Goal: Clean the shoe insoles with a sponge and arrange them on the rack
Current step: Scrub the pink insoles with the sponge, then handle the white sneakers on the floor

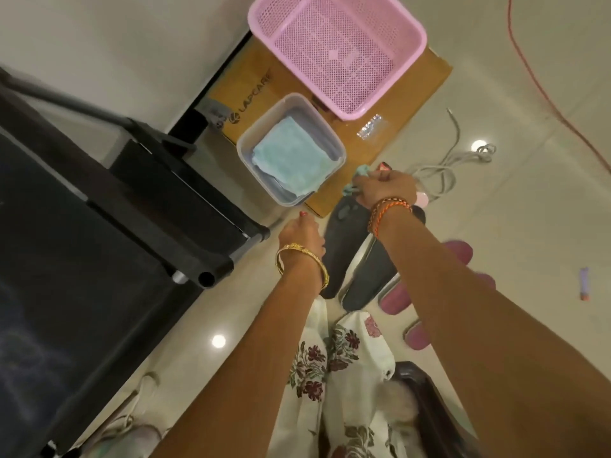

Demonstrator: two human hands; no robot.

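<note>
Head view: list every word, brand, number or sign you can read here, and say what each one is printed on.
"LAPCARE", with a round logo mark before it, on the side of the brown cardboard box under the pink basket.
Smaller print near the box's taped corner: too blurred to read.
Pink basket floor: a moulded mark at the centre, unreadable.
Nothing readable on the clear tub, the dark insoles or the black rack.
</note>
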